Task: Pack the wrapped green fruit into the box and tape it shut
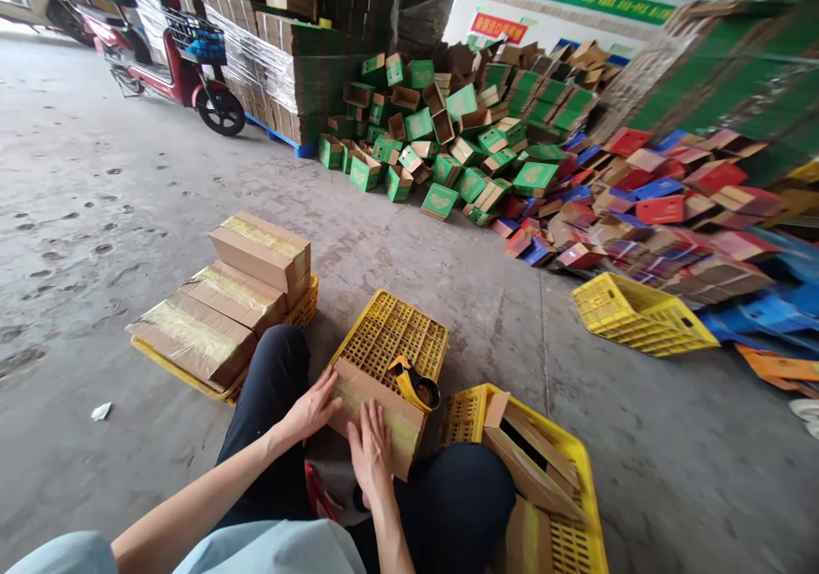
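Note:
A taped cardboard box (400, 425) lies between my knees, against an upturned yellow plastic crate (409, 322). My left hand (315, 403) rests on the box's left end with its fingers stretched out. Flat on the box's near side lies my right hand (371, 448), fingers extended. Neither hand wraps around anything. On the crate, just beyond the box, sits a yellow and black tape dispenser (413, 384).
To my left, several taped boxes (192, 335) fill a yellow crate (172, 371). A yellow crate (595, 506) on my right holds an open carton (528, 459). Green cartons (441, 200) and red and blue ones (659, 209) lie heaped ahead. A red scooter (172, 75) stands far left.

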### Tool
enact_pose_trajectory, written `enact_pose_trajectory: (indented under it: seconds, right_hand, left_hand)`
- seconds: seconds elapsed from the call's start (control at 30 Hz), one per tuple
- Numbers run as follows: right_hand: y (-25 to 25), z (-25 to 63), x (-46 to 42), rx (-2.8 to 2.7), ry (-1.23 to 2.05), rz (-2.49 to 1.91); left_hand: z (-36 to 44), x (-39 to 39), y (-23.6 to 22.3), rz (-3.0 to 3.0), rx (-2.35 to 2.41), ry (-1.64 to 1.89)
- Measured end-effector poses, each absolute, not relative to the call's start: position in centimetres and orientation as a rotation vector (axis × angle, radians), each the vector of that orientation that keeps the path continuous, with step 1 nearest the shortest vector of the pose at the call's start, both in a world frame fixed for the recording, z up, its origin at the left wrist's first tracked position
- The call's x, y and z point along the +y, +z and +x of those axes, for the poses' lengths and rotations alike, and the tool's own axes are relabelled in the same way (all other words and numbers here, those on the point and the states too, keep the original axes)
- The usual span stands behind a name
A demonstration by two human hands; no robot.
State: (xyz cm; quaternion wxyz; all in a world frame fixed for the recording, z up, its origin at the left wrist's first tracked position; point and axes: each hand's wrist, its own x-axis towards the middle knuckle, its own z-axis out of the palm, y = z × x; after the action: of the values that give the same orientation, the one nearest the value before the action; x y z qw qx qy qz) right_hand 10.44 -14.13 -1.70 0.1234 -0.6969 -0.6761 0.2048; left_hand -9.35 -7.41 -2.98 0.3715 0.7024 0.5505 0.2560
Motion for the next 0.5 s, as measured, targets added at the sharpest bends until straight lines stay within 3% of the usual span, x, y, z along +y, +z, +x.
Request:
enact_pose_trajectory:
  seconds: [0.23, 0.5]
  right_hand:
    - [-4.3, 17.1, -18.7, -1.65, 0.373, -2.192]
    - [-6.5, 15.5, -19.3, -1.698, 0.166, -2.012]
  left_hand:
    - [-7.5, -10.0, -3.8, 2.329, 1.542, 0.552]
    - [-4.3, -10.4, -4.9, 2.409, 1.65, 0.591]
